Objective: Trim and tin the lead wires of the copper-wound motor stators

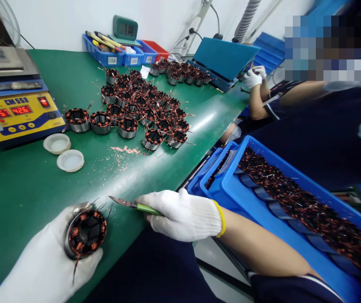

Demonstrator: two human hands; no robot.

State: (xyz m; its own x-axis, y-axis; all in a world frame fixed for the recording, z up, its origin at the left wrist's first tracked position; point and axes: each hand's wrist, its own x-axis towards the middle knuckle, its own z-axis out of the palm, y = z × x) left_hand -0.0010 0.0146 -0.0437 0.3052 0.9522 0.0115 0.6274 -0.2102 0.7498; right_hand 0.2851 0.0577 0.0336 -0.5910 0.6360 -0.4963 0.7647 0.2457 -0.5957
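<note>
My left hand, in a white glove, is closed round a motor stator, a metal ring with copper windings and a black core. Its open face is turned up towards me. Thin wire leads stick out at its top right, and a twisted copper lead hangs from its lower edge. Just right of those leads, my gloved right hand grips green-handled pliers. Their narrow dark jaws point left, apart from the stator; whether the jaws are closed I cannot make out.
Many stators stand grouped on the green table. Copper scraps and two white lids lie nearer. A yellow control unit stands left. Right, a blue bin holds more stators; a co-worker's gloved hands are beyond.
</note>
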